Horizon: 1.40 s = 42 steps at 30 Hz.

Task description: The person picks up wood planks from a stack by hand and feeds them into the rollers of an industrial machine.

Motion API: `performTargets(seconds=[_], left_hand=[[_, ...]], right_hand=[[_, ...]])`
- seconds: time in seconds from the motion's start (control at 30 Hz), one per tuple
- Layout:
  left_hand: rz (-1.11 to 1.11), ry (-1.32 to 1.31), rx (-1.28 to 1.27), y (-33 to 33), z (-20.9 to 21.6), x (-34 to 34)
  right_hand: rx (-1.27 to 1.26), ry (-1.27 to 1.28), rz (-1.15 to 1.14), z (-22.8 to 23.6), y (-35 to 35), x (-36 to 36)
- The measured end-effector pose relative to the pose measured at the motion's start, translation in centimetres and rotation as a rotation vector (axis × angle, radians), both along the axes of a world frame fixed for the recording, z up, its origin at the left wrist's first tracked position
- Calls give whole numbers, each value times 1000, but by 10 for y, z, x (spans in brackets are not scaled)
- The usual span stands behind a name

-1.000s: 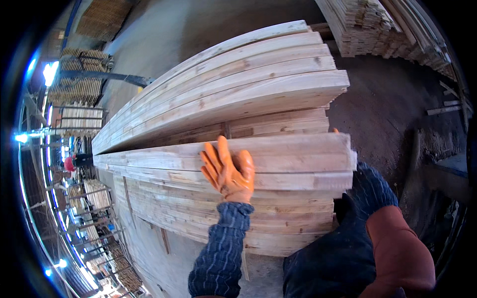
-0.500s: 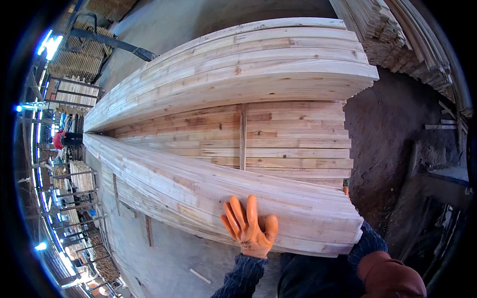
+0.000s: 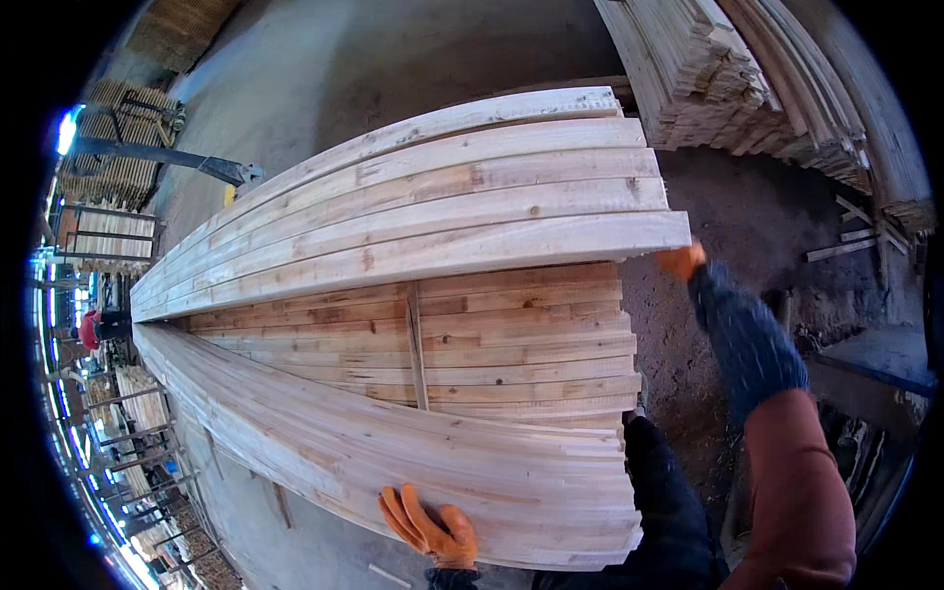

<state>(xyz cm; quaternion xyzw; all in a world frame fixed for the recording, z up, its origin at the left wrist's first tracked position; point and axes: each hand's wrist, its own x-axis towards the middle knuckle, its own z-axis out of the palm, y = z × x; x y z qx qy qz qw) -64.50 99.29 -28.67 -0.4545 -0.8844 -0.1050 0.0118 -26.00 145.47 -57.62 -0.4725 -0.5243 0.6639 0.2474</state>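
Observation:
My left hand (image 3: 431, 529), in an orange glove, rests with fingers stretched on the near group of pale wooden boards (image 3: 492, 482), by its near edge. My right hand (image 3: 682, 260), gloved the same way, is at the right-hand end of the far group of boards (image 3: 393, 216), just under the corner of its nearest board. Its fingers are blurred and partly hidden there, so its grip does not show. Between the two groups, a lower layer of boards (image 3: 531, 344) shows, with a thin wooden strip (image 3: 417, 344) lying across it.
More lumber (image 3: 708, 79) is stacked at the far right. Scraps of wood (image 3: 841, 251) lie on the brown floor (image 3: 678, 334) beyond the boards' ends. A dark metal arm (image 3: 167, 155) stands at the left. A person in red (image 3: 89, 329) is at the boards' distant end.
My right hand has come from beneath the near boards' end to the far group's end, its arm now stretched out. The left hand stays on the near boards. The view has shifted.

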Motion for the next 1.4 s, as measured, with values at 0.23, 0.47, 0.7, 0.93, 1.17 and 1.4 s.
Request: performTargets(seconds=[0.23, 0.47, 0.7, 0.93, 1.17, 1.4], left_hand=[[-18, 0, -74, 1, 1, -4], [19, -57, -64, -2, 1, -2], [11, -31, -102, 1, 4, 0], [-31, 8, -75, 7, 6, -3], [-57, 49, -9, 10, 3, -4], [-14, 74, 22, 11, 1, -3]], right_hand=[[-139, 74, -399, 100, 109, -45], [-184, -182, -244, 88, 40, -29], [-187, -308, -134, 102, -21, -13], [-155, -384, -68, 131, -65, 0], [-127, -448, -40, 163, -107, 5], [-124, -464, 35, 184, -125, -21]])
